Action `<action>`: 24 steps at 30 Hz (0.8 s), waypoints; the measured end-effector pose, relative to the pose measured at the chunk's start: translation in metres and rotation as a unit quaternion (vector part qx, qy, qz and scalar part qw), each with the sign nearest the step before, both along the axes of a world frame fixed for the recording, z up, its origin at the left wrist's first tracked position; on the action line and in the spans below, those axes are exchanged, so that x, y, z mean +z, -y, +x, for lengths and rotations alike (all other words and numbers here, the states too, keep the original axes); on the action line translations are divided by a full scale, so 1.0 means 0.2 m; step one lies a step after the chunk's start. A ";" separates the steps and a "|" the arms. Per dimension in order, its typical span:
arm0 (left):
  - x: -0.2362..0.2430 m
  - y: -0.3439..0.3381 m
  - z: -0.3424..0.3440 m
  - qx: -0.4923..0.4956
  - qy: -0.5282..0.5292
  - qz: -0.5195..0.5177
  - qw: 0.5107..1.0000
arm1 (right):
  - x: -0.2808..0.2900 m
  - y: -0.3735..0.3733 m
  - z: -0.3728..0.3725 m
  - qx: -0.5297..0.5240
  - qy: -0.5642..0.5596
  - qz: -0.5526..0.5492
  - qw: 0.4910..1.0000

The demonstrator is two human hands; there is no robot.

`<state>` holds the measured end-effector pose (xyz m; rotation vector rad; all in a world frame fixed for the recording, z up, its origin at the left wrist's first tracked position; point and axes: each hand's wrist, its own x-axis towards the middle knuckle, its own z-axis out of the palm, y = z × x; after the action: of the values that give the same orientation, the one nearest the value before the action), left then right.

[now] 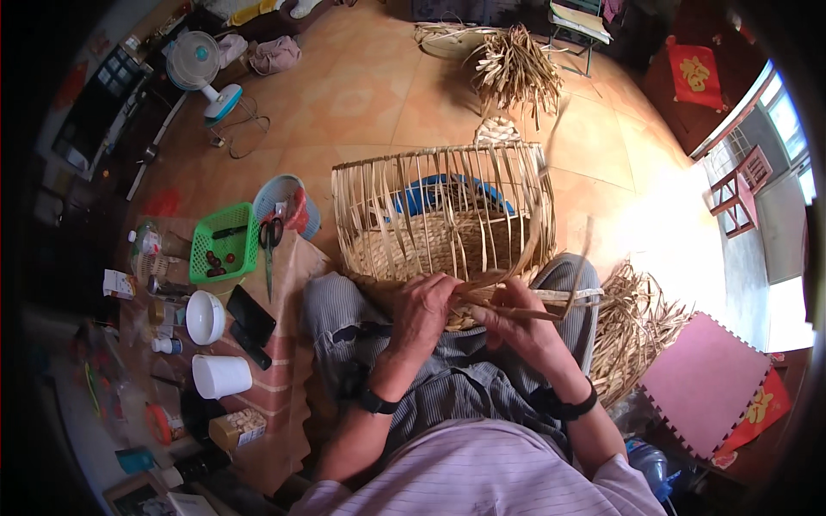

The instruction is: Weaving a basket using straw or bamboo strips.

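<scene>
The straw basket (404, 245) sits just ahead of both hands, with the left hand's (426, 303) grip holding its near edge and the right hand's (521, 331) grip pinching a long strip (535, 314) that runs sideways, to the right.

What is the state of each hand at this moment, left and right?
Left hand: fingers bent at the basket's near edge; its grip cannot be told.
Right hand: closed, holding a straw strip.
</scene>
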<state>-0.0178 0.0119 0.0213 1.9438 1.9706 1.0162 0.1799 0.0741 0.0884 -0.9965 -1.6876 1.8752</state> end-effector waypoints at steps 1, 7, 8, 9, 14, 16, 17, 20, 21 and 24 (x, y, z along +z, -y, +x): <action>0.01 0.00 -0.01 0.002 -0.003 0.003 1.000 | -0.03 -0.06 -0.03 0.002 -0.003 0.003 1.000; 0.02 0.01 0.09 0.067 0.043 -0.066 0.995 | -0.14 -0.36 -0.16 -0.075 -0.151 -0.064 0.984; 0.00 0.03 0.10 0.068 0.006 -0.044 0.997 | -0.12 -0.38 -0.19 -0.074 -0.148 -0.066 0.984; -0.03 0.05 0.12 0.069 -0.032 -0.022 0.997 | -0.10 -0.40 -0.23 -0.049 -0.129 -0.036 0.990; -0.03 0.07 0.18 0.070 -0.249 0.009 0.966 | -0.16 -0.43 -0.33 0.086 -0.083 0.048 0.992; -0.02 0.06 0.19 0.063 -0.309 -0.011 0.949 | -0.18 -0.44 -0.32 0.097 -0.076 0.093 0.988; -0.01 0.04 0.22 0.075 -0.411 -0.064 0.906 | -0.18 -0.45 -0.32 0.105 -0.070 0.139 0.982; 0.03 0.02 0.28 0.088 -0.543 -0.132 0.825 | -0.12 -0.45 -0.30 0.130 0.008 0.283 0.950; 0.04 0.01 0.28 0.089 -0.578 -0.147 0.798 | -0.10 -0.44 -0.30 0.130 0.008 0.284 0.950; 0.08 0.02 0.29 0.061 -0.566 -0.165 0.805 | -0.11 -0.39 -0.28 0.080 0.024 0.305 0.949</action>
<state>0.0403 0.0088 0.0377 2.4321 2.5064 -0.7264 0.1243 0.1520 0.0672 -0.6648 -2.2305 1.2686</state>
